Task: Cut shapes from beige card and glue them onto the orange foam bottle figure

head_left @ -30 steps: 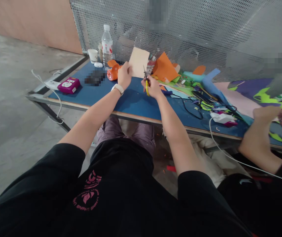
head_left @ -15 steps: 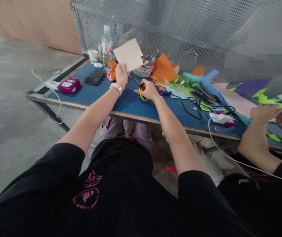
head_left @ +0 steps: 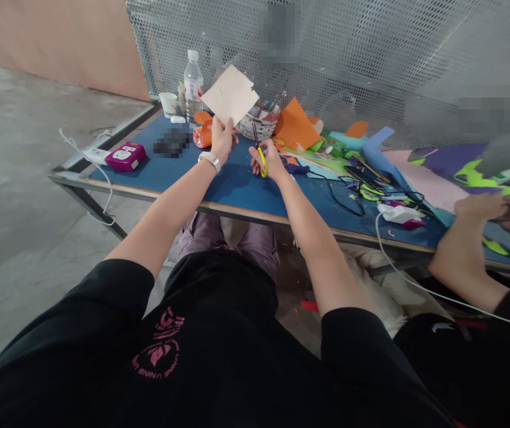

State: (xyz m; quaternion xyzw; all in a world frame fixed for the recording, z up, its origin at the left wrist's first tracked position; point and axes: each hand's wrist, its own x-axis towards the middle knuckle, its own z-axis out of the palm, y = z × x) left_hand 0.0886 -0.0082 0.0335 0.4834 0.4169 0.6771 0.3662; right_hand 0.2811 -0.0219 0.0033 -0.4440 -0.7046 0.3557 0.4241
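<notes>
The left fingers [head_left: 217, 126] hold a notched beige sheet [head_left: 230, 95], the right fingers [head_left: 268, 146] yellow-handled scissors [head_left: 263, 163], above a blue table [head_left: 246, 193].

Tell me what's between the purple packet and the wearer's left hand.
In the head view, from the purple packet to the left hand: first a dark, blurred-out item, then an orange object, both on the blue tabletop.
</notes>
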